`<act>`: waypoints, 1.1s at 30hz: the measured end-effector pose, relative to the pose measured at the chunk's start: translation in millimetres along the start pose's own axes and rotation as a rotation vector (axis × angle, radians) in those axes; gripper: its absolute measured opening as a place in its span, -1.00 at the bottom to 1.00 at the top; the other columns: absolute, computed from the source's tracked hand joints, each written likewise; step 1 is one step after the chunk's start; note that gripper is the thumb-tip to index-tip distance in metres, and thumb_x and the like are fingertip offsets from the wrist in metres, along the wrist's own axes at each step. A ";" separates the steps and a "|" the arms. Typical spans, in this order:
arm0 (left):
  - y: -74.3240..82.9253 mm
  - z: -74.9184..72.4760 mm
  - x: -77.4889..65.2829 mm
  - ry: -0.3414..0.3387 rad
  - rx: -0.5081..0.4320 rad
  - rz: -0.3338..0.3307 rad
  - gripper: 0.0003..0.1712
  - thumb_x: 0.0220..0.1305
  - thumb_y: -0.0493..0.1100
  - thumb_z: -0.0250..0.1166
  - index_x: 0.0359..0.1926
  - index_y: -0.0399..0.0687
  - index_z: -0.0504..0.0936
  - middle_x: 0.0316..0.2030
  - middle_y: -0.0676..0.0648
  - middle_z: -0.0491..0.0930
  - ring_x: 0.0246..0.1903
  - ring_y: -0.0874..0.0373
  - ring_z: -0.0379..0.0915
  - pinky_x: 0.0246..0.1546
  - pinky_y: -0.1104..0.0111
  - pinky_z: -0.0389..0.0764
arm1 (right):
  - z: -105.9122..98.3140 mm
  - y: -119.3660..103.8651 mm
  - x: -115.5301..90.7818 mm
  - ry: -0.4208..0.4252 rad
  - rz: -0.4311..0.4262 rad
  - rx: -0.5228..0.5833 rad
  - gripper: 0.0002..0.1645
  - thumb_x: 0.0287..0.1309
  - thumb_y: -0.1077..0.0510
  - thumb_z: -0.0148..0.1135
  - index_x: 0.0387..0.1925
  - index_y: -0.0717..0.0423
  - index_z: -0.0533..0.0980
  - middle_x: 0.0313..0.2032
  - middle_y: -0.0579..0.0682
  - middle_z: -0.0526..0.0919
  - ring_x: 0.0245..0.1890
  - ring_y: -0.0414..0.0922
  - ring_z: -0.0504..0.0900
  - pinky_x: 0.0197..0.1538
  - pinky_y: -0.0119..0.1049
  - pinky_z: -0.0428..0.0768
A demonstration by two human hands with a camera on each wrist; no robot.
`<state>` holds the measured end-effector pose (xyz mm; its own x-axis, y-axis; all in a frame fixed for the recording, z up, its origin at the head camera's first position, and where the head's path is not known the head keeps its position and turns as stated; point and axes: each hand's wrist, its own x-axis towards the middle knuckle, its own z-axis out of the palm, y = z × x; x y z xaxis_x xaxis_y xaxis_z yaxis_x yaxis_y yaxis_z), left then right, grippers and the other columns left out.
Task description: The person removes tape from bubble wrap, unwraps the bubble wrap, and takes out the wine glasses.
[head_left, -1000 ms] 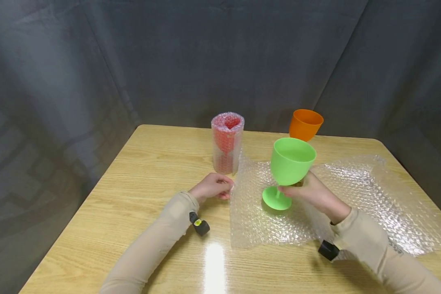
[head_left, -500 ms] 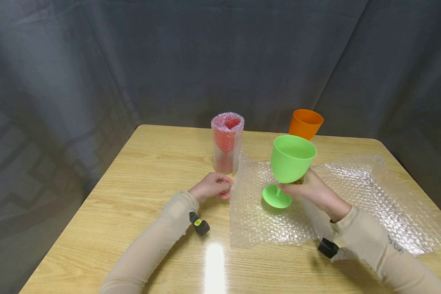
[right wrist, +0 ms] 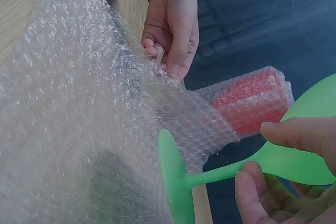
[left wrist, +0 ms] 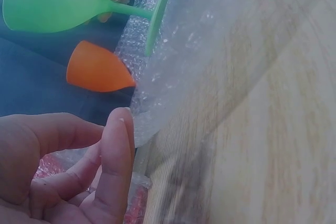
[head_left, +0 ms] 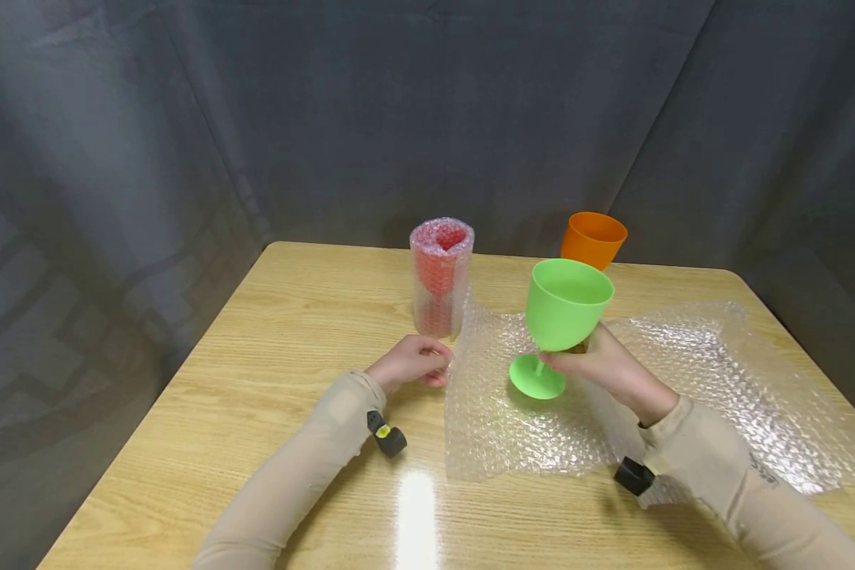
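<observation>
My right hand [head_left: 613, 372] grips a green plastic goblet [head_left: 563, 313] around the stem just under its bowl. The goblet is upright with a slight tilt, and its foot hovers over a sheet of bubble wrap [head_left: 520, 447]. At the sheet's left edge my left hand [head_left: 412, 361] pinches the wrap between thumb and fingers, as the right wrist view shows. In the left wrist view, the left fingertips [left wrist: 118, 129] are close up, and the film between them is hard to make out.
A red goblet rolled in bubble wrap [head_left: 438, 277] stands beyond my left hand. Behind the green goblet is an orange goblet [head_left: 590, 244], its lower part hidden in the head view. More bubble wrap [head_left: 727, 380] spreads to the right over the wooden table [head_left: 292, 332].
The right hand has lifted the green goblet slightly. The left hand, the wrapped red goblet and the orange goblet have stayed in place.
</observation>
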<state>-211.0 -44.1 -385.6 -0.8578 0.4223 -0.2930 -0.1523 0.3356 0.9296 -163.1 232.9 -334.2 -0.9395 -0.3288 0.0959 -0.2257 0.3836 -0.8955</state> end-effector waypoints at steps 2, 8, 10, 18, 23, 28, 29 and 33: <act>0.0 0.0 0.3 0.001 0.002 -0.001 -0.72 0.29 -0.33 0.07 -0.04 -0.42 0.51 -0.49 -0.01 0.50 -0.57 0.34 0.48 -0.47 0.57 0.58 | 0.0 -0.7 0.4 0.003 0.005 0.007 -0.45 -0.02 0.34 0.30 -0.01 -0.04 0.31 -0.17 -0.16 0.47 -0.15 -0.25 0.48 -0.01 -0.42 0.50; -0.9 0.1 1.6 0.000 0.006 0.000 -0.72 0.29 -0.33 0.07 -0.04 -0.42 0.51 -0.50 -0.01 0.50 -0.58 0.34 0.47 -0.48 0.58 0.57 | -0.2 -2.4 2.3 0.008 0.026 0.007 -0.44 -0.01 0.30 0.31 0.01 -0.06 0.29 -0.15 -0.17 0.47 -0.14 -0.26 0.47 -0.01 -0.42 0.49; -1.1 -0.1 1.6 -0.001 0.008 0.001 -0.72 0.29 -0.33 0.07 -0.04 -0.42 0.51 -0.50 -0.01 0.50 -0.58 0.34 0.47 -0.48 0.57 0.58 | -0.2 -2.2 3.3 0.010 0.031 0.003 -0.44 -0.01 0.30 0.31 0.00 -0.06 0.30 -0.16 -0.17 0.47 -0.15 -0.26 0.47 -0.01 -0.41 0.50; -0.6 -1.0 0.4 -0.008 0.011 0.001 -0.71 0.30 -0.31 0.07 -0.02 -0.42 0.51 -0.48 -0.02 0.51 -0.57 0.34 0.48 -0.46 0.57 0.59 | 0.1 -0.1 7.4 0.014 0.014 0.010 -0.47 -0.02 0.35 0.29 -0.04 -0.04 0.31 -0.20 -0.15 0.47 -0.18 -0.23 0.47 -0.04 -0.37 0.52; -0.9 -0.7 0.3 -0.011 0.000 0.004 -0.71 0.30 -0.32 0.06 -0.03 -0.43 0.51 -0.48 -0.01 0.49 -0.57 0.33 0.47 -0.47 0.57 0.58 | 0.3 -0.2 9.7 0.022 0.017 0.011 -0.48 -0.02 0.35 0.30 -0.05 -0.05 0.31 -0.21 -0.16 0.47 -0.19 -0.24 0.47 -0.05 -0.37 0.51; -1.1 -0.7 -0.4 -0.015 0.005 0.005 -0.71 0.31 -0.31 0.06 -0.03 -0.42 0.51 -0.48 -0.01 0.49 -0.56 0.33 0.47 -0.46 0.57 0.58 | 0.3 -0.3 11.3 0.020 0.032 0.017 -0.49 -0.01 0.35 0.29 -0.06 -0.06 0.31 -0.20 -0.16 0.47 -0.18 -0.24 0.47 -0.04 -0.37 0.52; -1.1 -0.8 -0.7 -0.015 0.006 0.005 -0.71 0.31 -0.31 0.06 -0.03 -0.42 0.51 -0.48 -0.01 0.49 -0.56 0.33 0.47 -0.46 0.57 0.58 | 0.3 -0.3 11.7 0.020 0.033 0.018 -0.49 -0.01 0.35 0.29 -0.06 -0.06 0.31 -0.20 -0.16 0.47 -0.18 -0.24 0.47 -0.04 -0.38 0.52; -0.6 -0.8 -1.0 -0.015 0.010 0.000 -0.71 0.31 -0.31 0.06 -0.02 -0.41 0.51 -0.47 -0.01 0.49 -0.55 0.34 0.47 -0.45 0.57 0.58 | 0.2 -0.2 12.9 0.023 0.039 0.018 -0.48 0.00 0.34 0.29 -0.04 -0.06 0.31 -0.19 -0.16 0.46 -0.17 -0.24 0.47 -0.03 -0.38 0.51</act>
<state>-210.4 -45.5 -385.6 -0.8504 0.4349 -0.2962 -0.1473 0.3436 0.9275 -175.1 228.4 -332.8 -0.9531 -0.2942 0.0708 -0.1847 0.3801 -0.9063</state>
